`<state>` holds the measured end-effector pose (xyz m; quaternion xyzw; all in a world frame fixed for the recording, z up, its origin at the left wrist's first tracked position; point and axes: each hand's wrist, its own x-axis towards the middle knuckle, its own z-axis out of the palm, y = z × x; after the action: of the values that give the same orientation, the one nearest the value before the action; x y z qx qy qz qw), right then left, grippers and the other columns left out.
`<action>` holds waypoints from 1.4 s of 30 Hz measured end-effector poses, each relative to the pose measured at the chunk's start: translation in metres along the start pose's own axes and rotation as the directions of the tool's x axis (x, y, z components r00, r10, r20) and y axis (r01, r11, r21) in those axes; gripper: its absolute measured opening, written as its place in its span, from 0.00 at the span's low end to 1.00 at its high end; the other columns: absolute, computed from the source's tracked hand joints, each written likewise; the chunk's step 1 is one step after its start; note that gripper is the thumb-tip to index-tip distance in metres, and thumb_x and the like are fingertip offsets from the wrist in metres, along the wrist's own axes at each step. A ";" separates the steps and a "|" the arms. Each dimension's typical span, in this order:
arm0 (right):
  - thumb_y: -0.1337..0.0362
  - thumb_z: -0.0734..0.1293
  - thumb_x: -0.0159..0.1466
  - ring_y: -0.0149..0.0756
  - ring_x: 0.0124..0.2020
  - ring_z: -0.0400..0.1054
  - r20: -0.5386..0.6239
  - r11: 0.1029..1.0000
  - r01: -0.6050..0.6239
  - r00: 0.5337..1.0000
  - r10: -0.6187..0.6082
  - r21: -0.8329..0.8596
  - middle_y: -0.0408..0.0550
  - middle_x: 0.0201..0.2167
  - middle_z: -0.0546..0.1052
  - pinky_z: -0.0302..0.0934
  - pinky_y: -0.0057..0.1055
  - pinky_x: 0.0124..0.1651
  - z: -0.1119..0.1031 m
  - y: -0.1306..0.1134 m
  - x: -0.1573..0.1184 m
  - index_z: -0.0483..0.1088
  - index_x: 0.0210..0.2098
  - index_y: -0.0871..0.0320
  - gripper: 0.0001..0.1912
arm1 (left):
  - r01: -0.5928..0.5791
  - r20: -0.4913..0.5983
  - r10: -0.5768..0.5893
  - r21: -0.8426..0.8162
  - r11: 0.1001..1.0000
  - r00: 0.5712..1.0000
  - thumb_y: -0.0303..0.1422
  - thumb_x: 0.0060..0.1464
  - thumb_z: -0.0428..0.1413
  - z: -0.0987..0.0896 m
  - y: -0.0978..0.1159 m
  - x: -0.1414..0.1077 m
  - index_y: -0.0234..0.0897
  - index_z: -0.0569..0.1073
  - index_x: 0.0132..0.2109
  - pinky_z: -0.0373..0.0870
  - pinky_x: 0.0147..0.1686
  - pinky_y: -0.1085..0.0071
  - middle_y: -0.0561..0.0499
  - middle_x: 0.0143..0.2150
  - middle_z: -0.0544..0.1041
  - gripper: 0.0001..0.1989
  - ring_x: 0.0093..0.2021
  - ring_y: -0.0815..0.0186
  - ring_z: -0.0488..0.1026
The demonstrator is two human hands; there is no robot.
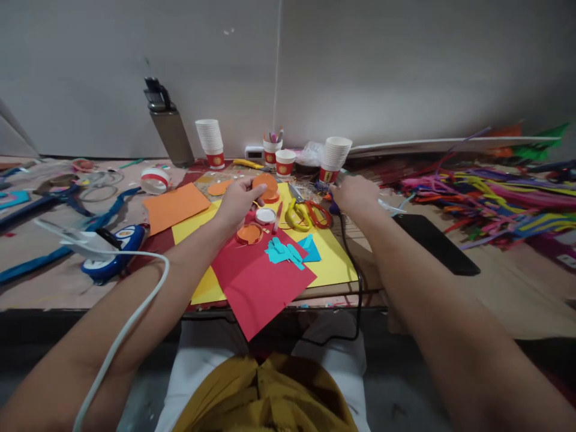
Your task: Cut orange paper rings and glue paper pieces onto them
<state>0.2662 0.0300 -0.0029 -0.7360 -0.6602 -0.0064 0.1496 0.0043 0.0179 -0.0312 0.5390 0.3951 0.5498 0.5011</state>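
Observation:
Between the thumb and fingers of my left hand (pixel 243 201) is an orange paper disc (pixel 266 187), raised above the sheets. My right hand (pixel 357 193) is curled beside the right stack of paper cups (pixel 335 157), on a dark blue corded tool (pixel 333 207) that it mostly hides. A black cable (pixel 355 252) runs down from there. Below the left hand lie a white lid-like disc (pixel 265 215) and an orange round piece (pixel 249 233) on red paper (pixel 265 288). Yellow-handled scissors (pixel 299 215) and red-handled scissors (pixel 320 216) lie between my hands. Cut blue paper pieces (pixel 283 251) are nearer me.
Yellow paper (pixel 335 261) lies beneath the red sheet. At the back stand another cup stack (pixel 210 144), a cup of pens (pixel 272 150) and a bottle (pixel 170 129). A phone (pixel 436 245) and pipe cleaners (pixel 499 201) lie right. A white cable (pixel 135 318) crosses my left forearm.

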 end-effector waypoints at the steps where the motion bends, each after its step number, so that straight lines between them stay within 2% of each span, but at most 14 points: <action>1: 0.58 0.66 0.63 0.55 0.49 0.69 -0.079 1.000 0.021 0.997 -0.021 -0.005 0.69 0.44 0.76 0.61 0.43 0.46 -0.003 -0.003 -0.005 0.75 0.42 0.68 0.17 | 0.006 -0.003 -0.006 0.003 1.000 1.000 0.29 0.50 0.58 0.000 0.001 0.000 0.32 0.73 0.37 0.54 0.16 0.79 0.55 0.25 0.70 0.06 0.19 0.77 0.65; 2: 0.58 0.67 0.61 0.50 0.44 0.71 -0.070 0.994 0.102 0.993 -0.098 0.047 0.62 0.40 0.78 0.61 0.39 0.44 -0.005 -0.007 -0.012 0.76 0.38 0.64 0.14 | 0.012 -0.008 -0.012 0.007 1.000 1.000 0.29 0.50 0.58 0.000 0.001 0.000 0.32 0.73 0.36 0.54 0.16 0.79 0.55 0.25 0.70 0.06 0.19 0.77 0.65; 4: 0.56 0.67 0.60 0.39 0.35 0.71 0.082 0.902 0.281 0.943 -0.324 0.327 0.51 0.33 0.78 0.61 0.32 0.37 -0.008 -0.017 -0.025 0.76 0.36 0.60 0.13 | 0.018 -0.019 -0.018 0.020 1.000 1.000 0.29 0.51 0.58 -0.001 0.001 0.000 0.32 0.72 0.35 0.54 0.16 0.79 0.55 0.25 0.70 0.05 0.19 0.77 0.64; 6: 0.55 0.67 0.61 0.34 0.30 0.69 0.259 0.759 0.348 0.793 -0.551 0.549 0.46 0.29 0.78 0.60 0.29 0.32 -0.009 -0.029 -0.039 0.75 0.38 0.57 0.13 | 0.014 -0.031 -0.013 0.038 0.999 0.999 0.29 0.51 0.58 -0.003 0.000 0.001 0.33 0.72 0.35 0.53 0.16 0.79 0.55 0.25 0.69 0.04 0.19 0.77 0.64; 8: 0.58 0.69 0.59 0.33 0.32 0.70 0.307 0.659 0.442 0.634 -0.709 0.609 0.44 0.33 0.78 0.60 0.28 0.34 -0.010 -0.039 -0.050 0.76 0.39 0.56 0.11 | 0.000 -0.039 0.002 0.056 0.998 0.999 0.29 0.51 0.58 -0.004 -0.002 0.002 0.33 0.71 0.34 0.53 0.16 0.79 0.56 0.25 0.69 0.04 0.19 0.77 0.64; 10: 0.62 0.71 0.57 0.33 0.34 0.70 0.362 0.638 0.478 0.548 -0.754 0.605 0.44 0.35 0.79 0.60 0.28 0.35 -0.012 -0.046 -0.058 0.76 0.40 0.56 0.12 | -0.012 -0.043 0.015 0.066 0.998 0.999 0.29 0.51 0.58 -0.003 -0.003 0.002 0.34 0.71 0.34 0.53 0.16 0.79 0.56 0.25 0.69 0.04 0.19 0.77 0.64; 16: 0.67 0.74 0.51 0.35 0.37 0.68 0.459 0.663 0.562 0.479 -0.748 0.495 0.46 0.41 0.77 0.60 0.28 0.37 -0.013 -0.053 -0.067 0.74 0.42 0.57 0.18 | -0.006 -0.004 0.006 0.052 0.999 1.000 0.29 0.51 0.58 0.000 -0.003 -0.001 0.33 0.72 0.35 0.54 0.17 0.79 0.56 0.24 0.69 0.04 0.19 0.77 0.65; 20: 0.67 0.74 0.52 0.35 0.37 0.67 0.509 0.665 0.600 0.441 -0.739 0.445 0.48 0.39 0.76 0.58 0.28 0.36 -0.012 -0.058 -0.069 0.74 0.38 0.59 0.14 | -0.014 0.010 0.013 0.042 0.999 1.000 0.29 0.51 0.58 0.000 -0.004 -0.001 0.33 0.73 0.36 0.53 0.16 0.79 0.56 0.25 0.70 0.05 0.19 0.77 0.65; 27: 0.69 0.71 0.52 0.29 0.27 0.63 0.553 0.702 0.532 0.441 -0.707 0.474 0.40 0.28 0.73 0.53 0.25 0.27 -0.017 -0.058 -0.067 0.71 0.34 0.57 0.10 | 0.006 0.028 -0.007 0.038 0.999 1.000 0.30 0.51 0.59 0.004 0.002 -0.005 0.33 0.73 0.35 0.53 0.17 0.79 0.56 0.24 0.69 0.05 0.19 0.77 0.64; 32: 0.65 0.69 0.57 0.28 0.26 0.63 0.508 0.682 0.427 0.459 -0.729 0.593 0.40 0.25 0.72 0.55 0.25 0.28 -0.025 -0.043 -0.057 0.72 0.33 0.58 0.05 | 0.095 0.061 -0.098 0.050 0.994 0.993 0.30 0.52 0.57 0.009 0.007 -0.011 0.34 0.70 0.32 0.54 0.17 0.79 0.57 0.18 0.67 0.04 0.16 0.77 0.59; 34: 0.62 0.69 0.58 0.27 0.24 0.62 0.453 0.678 0.328 0.546 -0.705 0.658 0.40 0.24 0.71 0.56 0.25 0.26 -0.028 -0.038 -0.053 0.72 0.34 0.58 0.07 | 0.109 0.098 -0.115 0.059 0.992 0.989 0.30 0.53 0.57 0.010 0.007 -0.014 0.35 0.70 0.32 0.54 0.17 0.78 0.57 0.17 0.67 0.04 0.15 0.77 0.58; 38: 0.60 0.70 0.56 0.26 0.23 0.61 0.177 0.575 0.179 0.843 -0.508 0.799 0.40 0.24 0.70 0.55 0.25 0.25 -0.025 -0.034 -0.048 0.71 0.34 0.58 0.10 | 0.100 0.181 -0.109 0.057 0.993 0.977 0.34 0.52 0.59 0.015 0.005 -0.021 0.35 0.71 0.33 0.56 0.17 0.77 0.57 0.18 0.67 0.07 0.15 0.75 0.61; 40: 0.60 0.72 0.54 0.26 0.22 0.60 0.047 0.505 0.168 0.922 -0.385 0.846 0.38 0.22 0.69 0.54 0.25 0.24 -0.020 -0.036 -0.046 0.69 0.32 0.58 0.11 | 0.110 0.238 -0.119 0.048 0.993 0.964 0.37 0.53 0.59 0.018 0.005 -0.025 0.36 0.72 0.37 0.56 0.17 0.76 0.56 0.18 0.67 0.09 0.16 0.73 0.64; 42: 0.60 0.73 0.52 0.25 0.21 0.59 0.002 0.464 0.154 0.948 -0.318 0.872 0.37 0.21 0.67 0.53 0.25 0.23 -0.015 -0.037 -0.044 0.67 0.30 0.57 0.13 | 0.120 0.273 -0.132 0.060 0.991 0.953 0.38 0.53 0.59 0.021 0.006 -0.030 0.36 0.73 0.41 0.57 0.17 0.76 0.56 0.19 0.68 0.12 0.17 0.71 0.66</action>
<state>0.2273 -0.0128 0.0101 -0.4612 -0.6798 0.3637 0.4393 0.0216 -0.0146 -0.0290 0.5947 0.3666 0.4274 0.5738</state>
